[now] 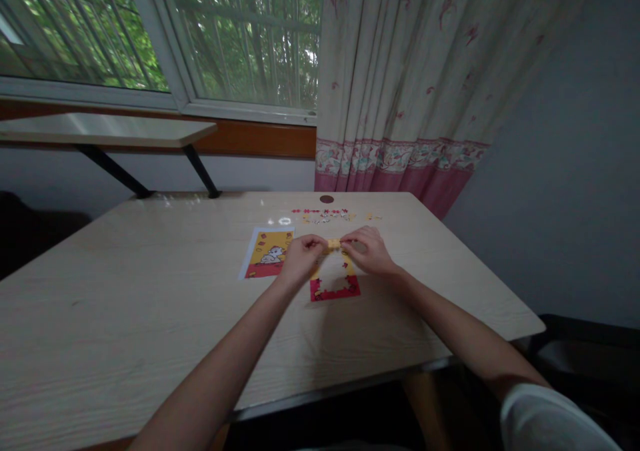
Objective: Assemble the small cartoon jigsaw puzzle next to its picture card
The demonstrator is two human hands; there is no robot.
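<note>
Yellow jigsaw puzzle pieces point(333, 243) are pinched between my two hands, just above the far side of a partly built puzzle. My left hand point(304, 257) grips them from the left with closed fingertips. From the right, my right hand point(369, 249) pinches their other end. Below lies the puzzle frame point(334, 294), with a red lower edge and yellow sides around a bare middle. Its far part is partly hidden by my hands. Left of it, a reference picture point(270, 254) shows a white animal on yellow and red; my left hand covers its right edge.
Loose red pieces point(319, 211) lie in a row beyond my hands, with several white and yellow pieces point(325, 219) nearer. A dark round disc point(327, 199) sits at the back of the table point(150, 317). A raised shelf point(105, 129) stands at the back left, near the window.
</note>
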